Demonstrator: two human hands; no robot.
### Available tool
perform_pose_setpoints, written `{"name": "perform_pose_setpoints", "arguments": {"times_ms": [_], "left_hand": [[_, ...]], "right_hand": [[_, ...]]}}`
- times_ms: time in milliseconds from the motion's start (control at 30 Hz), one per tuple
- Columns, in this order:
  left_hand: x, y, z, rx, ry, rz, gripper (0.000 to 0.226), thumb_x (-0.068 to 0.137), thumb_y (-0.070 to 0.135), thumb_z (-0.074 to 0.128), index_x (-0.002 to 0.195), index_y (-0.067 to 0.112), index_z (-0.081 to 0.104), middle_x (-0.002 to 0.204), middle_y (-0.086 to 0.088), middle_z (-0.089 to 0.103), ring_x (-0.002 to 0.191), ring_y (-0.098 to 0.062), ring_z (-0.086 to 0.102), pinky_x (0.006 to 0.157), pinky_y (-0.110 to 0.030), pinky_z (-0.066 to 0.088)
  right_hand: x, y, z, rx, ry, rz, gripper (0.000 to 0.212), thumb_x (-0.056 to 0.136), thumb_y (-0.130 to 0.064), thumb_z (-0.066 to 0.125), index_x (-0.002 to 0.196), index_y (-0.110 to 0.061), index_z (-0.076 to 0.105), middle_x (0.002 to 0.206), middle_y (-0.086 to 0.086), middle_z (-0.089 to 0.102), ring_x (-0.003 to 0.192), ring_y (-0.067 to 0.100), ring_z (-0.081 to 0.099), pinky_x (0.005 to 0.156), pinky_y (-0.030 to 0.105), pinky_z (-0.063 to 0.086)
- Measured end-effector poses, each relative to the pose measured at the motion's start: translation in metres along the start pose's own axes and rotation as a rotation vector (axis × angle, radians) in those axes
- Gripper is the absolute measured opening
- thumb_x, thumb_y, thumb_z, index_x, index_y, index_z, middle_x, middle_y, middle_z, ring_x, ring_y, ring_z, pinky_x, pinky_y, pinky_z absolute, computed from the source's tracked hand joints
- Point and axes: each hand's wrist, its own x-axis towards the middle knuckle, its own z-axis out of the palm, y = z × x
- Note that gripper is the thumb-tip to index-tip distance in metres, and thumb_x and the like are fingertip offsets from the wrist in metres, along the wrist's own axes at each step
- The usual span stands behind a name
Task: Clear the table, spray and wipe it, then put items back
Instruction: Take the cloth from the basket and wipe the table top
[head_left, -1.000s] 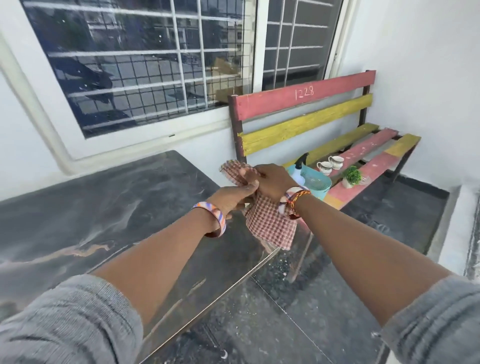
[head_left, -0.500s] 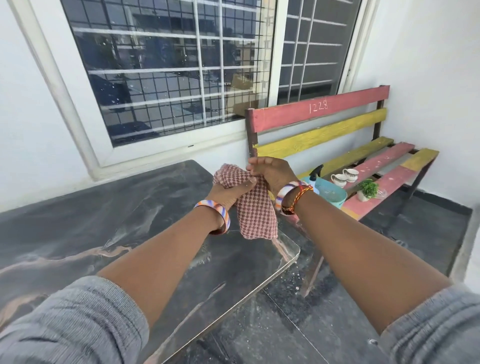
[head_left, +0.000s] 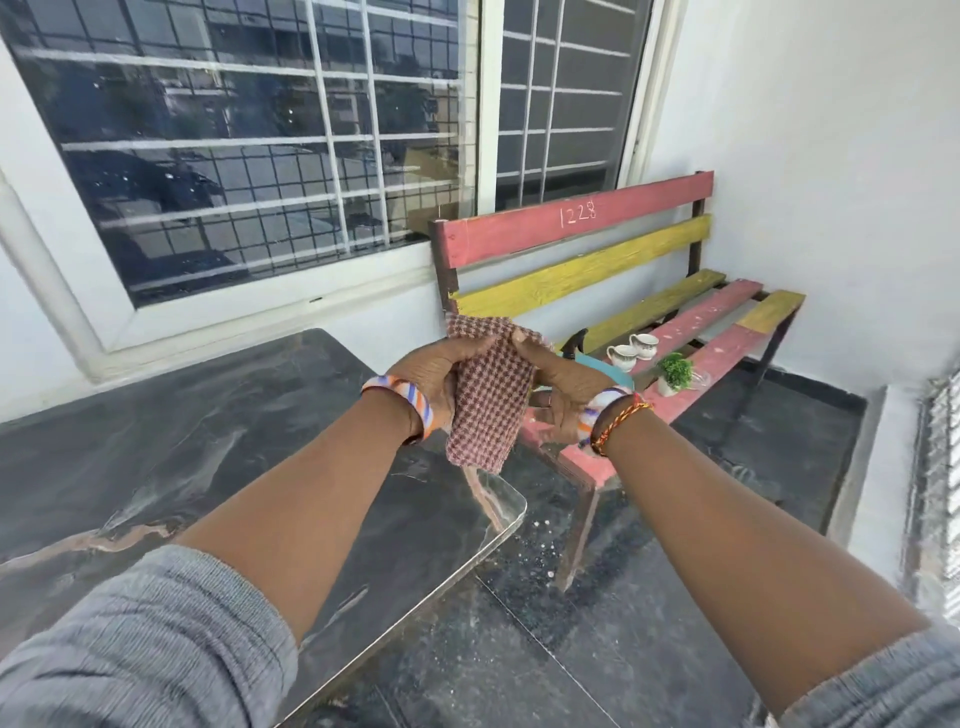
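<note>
Both hands, my left hand and right hand, clutch the red-and-white checked cloth above the dark marble table.

**Both arms outstretched, hands meeting at a shared grip**

Both forearms reach forward from pushed-up grey sleeves and converge ahead of the body. The left hand is turned back-of-hand toward the camera, fingers curled closed around the checked cloth. The right hand sits just beside it, palm turned inward, thumb laid along the top edge of the cloth and pinching it; its other fingers are curled below. Each wrist wears a striped bangle; the right wrist also carries a braided thread.
</note>
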Motion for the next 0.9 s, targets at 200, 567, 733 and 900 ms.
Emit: {"name": "perform_pose_setpoints", "arguments": {"times_ms": [200,567,733,900], "left_hand": [[0.031,-0.003,0.056,-0.172,0.013,0.043,0.015,0.087,0.008,0.058,0.099,0.001,0.062,0.102,-0.011,0.065,0.095,-0.024,0.060,0.092,-0.036,0.046],[0.106,-0.015,0.140,0.586,-0.010,0.151,0.083,0.075,0.004,0.073,0.143,0.011,0.026,0.150,0.000,0.031,0.135,-0.027,0.034,0.098,-0.032,0.037],[0.173,-0.027,0.154,1.204,-0.084,0.165,0.030,0.067,0.027,0.079,0.083,0.009,0.061,0.073,-0.002,0.058,0.085,-0.020,0.054,0.085,-0.034,0.048],[0.254,-0.034,0.166,0.987,0.073,0.088,0.043,0.061,0.032,0.081,0.093,0.006,0.069,0.094,-0.017,0.066,0.089,-0.028,0.062,0.076,-0.034,0.049]], "right_hand": [[-0.007,0.003,-0.063,0.322,-0.006,-0.165,0.005,0.089,-0.014,0.059,0.087,-0.010,0.059,0.078,0.004,0.067,0.071,0.018,0.064,0.069,0.033,0.053],[0.042,0.009,-0.193,-0.373,0.387,-0.262,0.054,0.071,0.009,0.065,0.123,0.003,0.051,0.116,0.019,0.059,0.094,0.027,0.059,0.078,0.031,0.049],[0.092,0.011,-0.244,-0.664,0.542,-0.304,0.031,0.068,-0.007,0.073,0.099,-0.003,0.071,0.096,0.012,0.070,0.081,0.019,0.059,0.069,0.024,0.042],[0.160,0.001,-0.287,-0.437,0.529,-0.303,0.008,0.071,-0.014,0.075,0.075,-0.015,0.068,0.070,0.005,0.064,0.064,0.015,0.052,0.059,0.023,0.040]]}}
